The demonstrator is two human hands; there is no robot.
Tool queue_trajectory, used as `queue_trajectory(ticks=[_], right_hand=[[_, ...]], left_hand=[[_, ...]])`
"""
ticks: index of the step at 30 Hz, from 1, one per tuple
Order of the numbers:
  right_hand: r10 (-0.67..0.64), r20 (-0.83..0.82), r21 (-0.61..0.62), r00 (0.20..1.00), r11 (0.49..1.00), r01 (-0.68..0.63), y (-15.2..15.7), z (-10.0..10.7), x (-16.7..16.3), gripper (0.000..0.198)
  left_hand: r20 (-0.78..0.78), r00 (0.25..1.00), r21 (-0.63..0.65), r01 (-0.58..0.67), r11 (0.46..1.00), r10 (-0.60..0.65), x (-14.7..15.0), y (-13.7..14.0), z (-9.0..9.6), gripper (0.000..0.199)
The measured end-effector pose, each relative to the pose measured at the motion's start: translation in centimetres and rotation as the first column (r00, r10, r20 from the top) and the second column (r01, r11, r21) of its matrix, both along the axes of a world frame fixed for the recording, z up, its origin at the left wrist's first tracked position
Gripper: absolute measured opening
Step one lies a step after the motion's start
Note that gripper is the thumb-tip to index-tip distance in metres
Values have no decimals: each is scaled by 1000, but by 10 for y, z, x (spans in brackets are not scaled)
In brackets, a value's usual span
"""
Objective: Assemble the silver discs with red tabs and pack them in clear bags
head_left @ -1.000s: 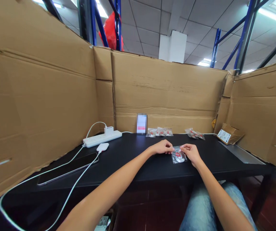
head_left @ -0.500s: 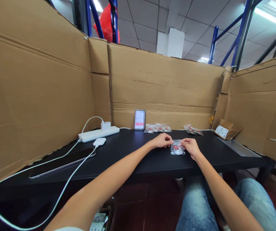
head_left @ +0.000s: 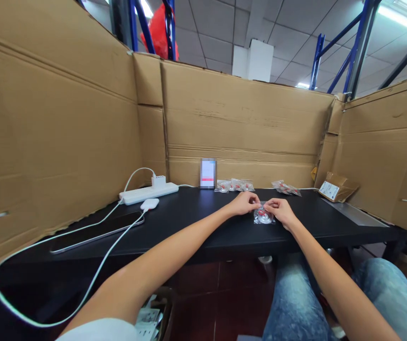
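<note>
My left grip [head_left: 246, 203] is pinching a clear bag [head_left: 264, 217] at its eleven o'clock, my right grip [head_left: 280, 211] at one. Beyond, small packets [head_left: 285, 188] are lying toward one o'clock.

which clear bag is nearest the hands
The bag held by the left hand and right hand; the other bags lie farther back, near the cardboard wall.

Power strip [head_left: 149, 193] lies left of the bag [head_left: 264, 217].

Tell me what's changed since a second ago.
The left hand has shifted right along the top of the clear bag, closer to the right hand. Nothing was visibly let go or newly taken. The power strip, upright screen and cardboard box stayed put.
</note>
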State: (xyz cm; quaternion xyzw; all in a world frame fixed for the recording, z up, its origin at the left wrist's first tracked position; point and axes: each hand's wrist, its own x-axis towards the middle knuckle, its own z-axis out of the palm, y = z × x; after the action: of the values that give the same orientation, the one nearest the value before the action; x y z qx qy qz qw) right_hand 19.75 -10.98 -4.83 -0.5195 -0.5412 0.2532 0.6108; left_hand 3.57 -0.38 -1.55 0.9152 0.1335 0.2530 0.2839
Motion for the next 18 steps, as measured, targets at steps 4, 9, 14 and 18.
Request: queue_trajectory(ticks=[4,9,14,18], right_hand=[[-145,-27,-5,989,989,145,5,-4,3,25],[-286,-62,-4,956,958,286,10,-9,7,22],[-320,-68,8,945,947,321,8,-6,7,21],[-327,-63,42,943,943,330,4,-1,7,24]], left_hand=[[10,1000,97,-24,995,23,-1,0,1,26],[27,997,150,-74,986,71,-1,-1,1,23],[88,990,135,-117,984,106,0,5,-2,23],[100,991,-152,-76,986,92,3,6,-4,29]])
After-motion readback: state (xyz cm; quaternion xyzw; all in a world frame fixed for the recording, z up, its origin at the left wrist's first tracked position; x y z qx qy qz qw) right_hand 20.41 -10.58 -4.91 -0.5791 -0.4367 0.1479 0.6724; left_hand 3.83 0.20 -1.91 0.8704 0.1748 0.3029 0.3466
